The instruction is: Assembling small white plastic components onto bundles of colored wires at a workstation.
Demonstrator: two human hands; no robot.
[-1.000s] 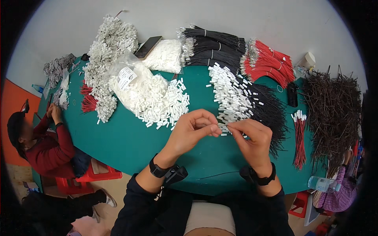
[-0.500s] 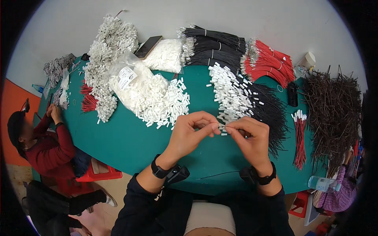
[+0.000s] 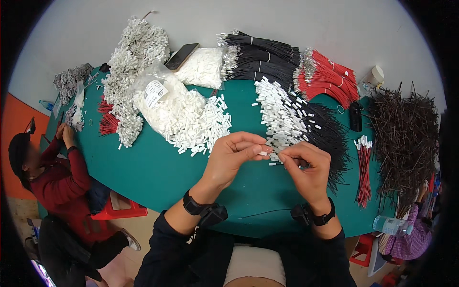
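My left hand (image 3: 231,157) is closed in a pinch, with a small white plastic connector housing (image 3: 263,153) at its fingertips. Just to the right, my right hand (image 3: 310,165) has thumb and forefinger pressed together; what lies between them is too small to make out. A slight gap separates the two sets of fingertips. Behind them lies a heap of black wires (image 3: 330,126) with white housings (image 3: 282,112) on their ends. Left of these, loose white housings (image 3: 210,122) spill from a clear plastic bag (image 3: 155,76).
Bundled black wires (image 3: 267,57) and red wires (image 3: 332,79) lie along the wall. On the right are a red wire bundle (image 3: 364,177), a dark tangled pile (image 3: 404,138) and a water bottle (image 3: 393,225). A phone (image 3: 181,57) rests at the back. Another person (image 3: 60,177) sits far left.
My hands have drawn slightly apart, the right one moving a little rightward. The white housing at my left fingertips shows more plainly now.
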